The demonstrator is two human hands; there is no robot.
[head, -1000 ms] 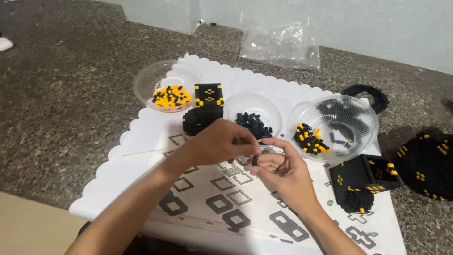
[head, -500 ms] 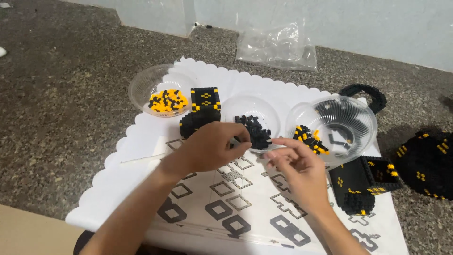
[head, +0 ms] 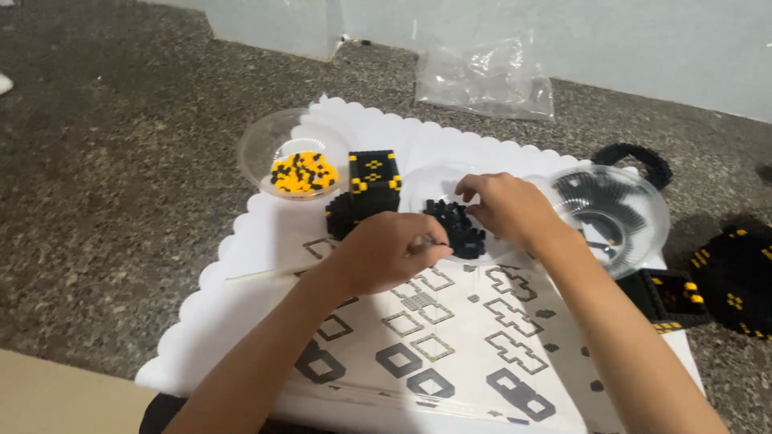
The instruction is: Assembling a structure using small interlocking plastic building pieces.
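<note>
On a speckled grey stone floor (head: 121, 201) lies a white scalloped board (head: 241, 241), and over its near half a printed instruction sheet (head: 450, 354) with grey and black block outlines. In the head view, the left hand (head: 386, 253) sits near the centre of the board, fingers curled tight together at the thumb as if pinching something very small; what it pinches is too small to tell. At about two o'clock from it, the right hand (head: 503, 205) reaches over a clear shallow bowl (head: 426, 181), its fingertips bent down and touching the pile of small black bricks (head: 458, 225) inside; whether a brick is gripped cannot be told. At eleven o'clock from the left hand stands a part-built black and yellow block model (head: 370, 189), and just beyond it, at ten o'clock, a clear bowl holding yellow and black bricks (head: 301, 173). At three o'clock from the right hand rests a ribbed clear lid (head: 615, 209), with more black and yellow built pieces (head: 740, 277) beyond the board's right edge. At twelve o'clock, by the wall, lies an empty clear plastic bag (head: 486, 76).
</note>
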